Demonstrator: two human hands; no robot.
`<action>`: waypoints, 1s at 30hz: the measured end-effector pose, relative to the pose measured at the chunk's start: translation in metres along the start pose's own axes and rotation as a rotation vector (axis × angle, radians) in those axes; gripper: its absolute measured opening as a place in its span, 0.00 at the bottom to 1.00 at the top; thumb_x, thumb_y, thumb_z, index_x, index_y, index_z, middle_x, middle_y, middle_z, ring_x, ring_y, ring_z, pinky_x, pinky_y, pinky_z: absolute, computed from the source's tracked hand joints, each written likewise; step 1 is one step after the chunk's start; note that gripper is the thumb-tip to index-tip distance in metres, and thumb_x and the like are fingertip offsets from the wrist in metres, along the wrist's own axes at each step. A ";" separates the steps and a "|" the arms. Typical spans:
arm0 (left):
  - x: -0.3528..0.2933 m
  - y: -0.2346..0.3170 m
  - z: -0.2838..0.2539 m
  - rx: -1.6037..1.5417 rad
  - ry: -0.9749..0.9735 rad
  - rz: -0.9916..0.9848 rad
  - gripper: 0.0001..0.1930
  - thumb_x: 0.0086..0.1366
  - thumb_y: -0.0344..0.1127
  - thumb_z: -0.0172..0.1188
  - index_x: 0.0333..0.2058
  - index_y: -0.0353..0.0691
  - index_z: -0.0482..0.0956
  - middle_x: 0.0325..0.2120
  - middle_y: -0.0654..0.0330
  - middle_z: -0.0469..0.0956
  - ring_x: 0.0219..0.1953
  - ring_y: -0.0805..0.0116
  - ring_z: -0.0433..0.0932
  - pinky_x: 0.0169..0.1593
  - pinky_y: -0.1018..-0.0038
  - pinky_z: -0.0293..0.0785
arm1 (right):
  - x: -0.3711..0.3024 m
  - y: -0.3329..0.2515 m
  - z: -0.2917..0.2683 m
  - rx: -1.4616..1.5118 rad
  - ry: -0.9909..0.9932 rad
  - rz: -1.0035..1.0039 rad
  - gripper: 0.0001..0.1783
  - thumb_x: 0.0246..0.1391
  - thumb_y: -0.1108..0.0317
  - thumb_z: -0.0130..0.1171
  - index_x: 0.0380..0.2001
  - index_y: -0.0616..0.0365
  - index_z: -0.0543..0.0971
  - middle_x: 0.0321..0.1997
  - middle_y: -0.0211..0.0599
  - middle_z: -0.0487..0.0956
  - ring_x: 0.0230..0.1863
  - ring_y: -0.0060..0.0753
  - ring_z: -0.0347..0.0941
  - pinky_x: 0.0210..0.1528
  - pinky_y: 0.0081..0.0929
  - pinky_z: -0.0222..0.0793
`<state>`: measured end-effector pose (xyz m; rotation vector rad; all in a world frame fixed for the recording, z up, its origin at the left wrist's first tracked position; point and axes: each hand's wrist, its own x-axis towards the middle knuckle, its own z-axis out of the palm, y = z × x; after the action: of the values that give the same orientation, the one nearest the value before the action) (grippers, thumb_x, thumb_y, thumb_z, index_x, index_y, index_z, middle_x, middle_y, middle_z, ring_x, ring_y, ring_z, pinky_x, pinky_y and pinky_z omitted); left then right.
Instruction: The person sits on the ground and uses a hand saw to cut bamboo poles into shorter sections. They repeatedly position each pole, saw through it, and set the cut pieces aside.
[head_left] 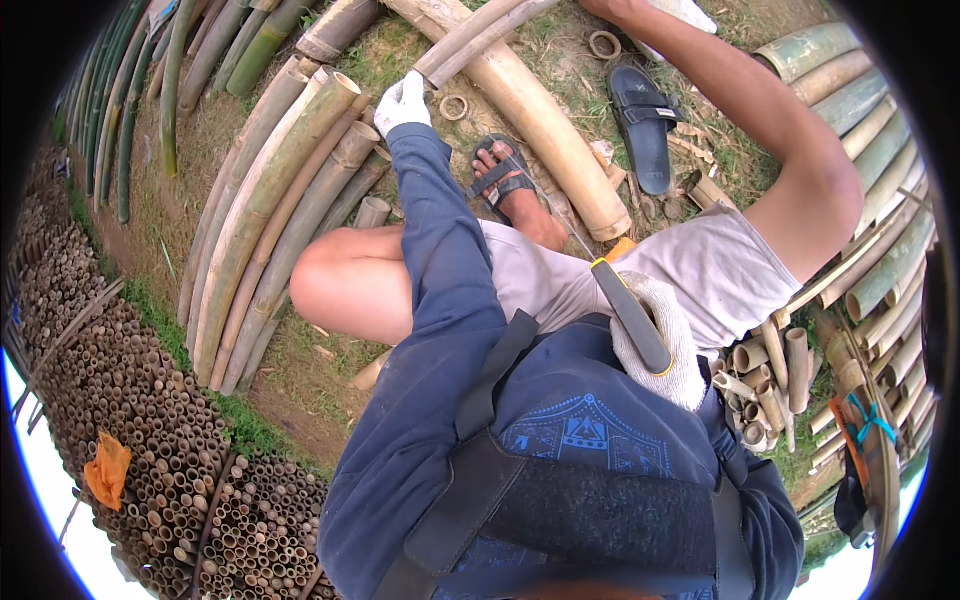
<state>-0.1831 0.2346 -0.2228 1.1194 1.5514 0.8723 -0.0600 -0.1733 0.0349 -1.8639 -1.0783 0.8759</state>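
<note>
My left hand [403, 103], in a white glove, is closed at the near end of a split-looking grey-brown bamboo pole [480, 42]. That pole lies across a thicker, pale bamboo pole [545, 130] on the ground. Close to my body, my right hand [662, 345] wears a knitted glove and grips a handsaw [632, 315] by its dark grey handle with yellow trim. The thin blade points away from me, past my lap toward the thick pole. A cut bamboo ring [453, 107] lies beside my left hand.
Long bamboo poles [270, 200] lie to the left, and more [880, 170] to the right. A loose black sandal [645, 130] and another bamboo ring [604, 44] are ahead. Short offcuts [760, 385] pile at my right. Stacked bamboo [150, 420] and an orange cloth [108, 470] are far left.
</note>
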 end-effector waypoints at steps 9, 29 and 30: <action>-0.008 0.018 0.001 0.017 -0.025 -0.087 0.19 0.68 0.42 0.71 0.46 0.29 0.88 0.37 0.54 0.89 0.35 0.68 0.84 0.41 0.71 0.80 | 0.116 0.052 0.079 0.189 0.066 -0.258 0.27 0.56 0.72 0.69 0.59 0.55 0.75 0.56 0.47 0.79 0.56 0.53 0.79 0.60 0.38 0.74; -0.003 0.008 -0.001 0.034 -0.023 0.021 0.19 0.68 0.43 0.71 0.46 0.29 0.88 0.39 0.54 0.88 0.35 0.69 0.84 0.37 0.70 0.80 | 0.061 0.039 0.050 0.071 0.051 -0.138 0.28 0.54 0.73 0.69 0.60 0.55 0.76 0.55 0.48 0.80 0.55 0.56 0.79 0.57 0.41 0.75; 0.000 0.005 0.000 0.044 -0.009 0.036 0.19 0.68 0.43 0.71 0.46 0.29 0.88 0.39 0.54 0.88 0.35 0.68 0.84 0.38 0.70 0.80 | 0.039 0.032 0.036 0.040 0.040 -0.121 0.28 0.55 0.76 0.68 0.60 0.57 0.76 0.56 0.49 0.80 0.56 0.55 0.79 0.57 0.41 0.76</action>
<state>-0.1823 0.2366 -0.2182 1.1848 1.5535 0.8600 -0.0636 -0.1385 -0.0153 -1.7566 -1.1279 0.7822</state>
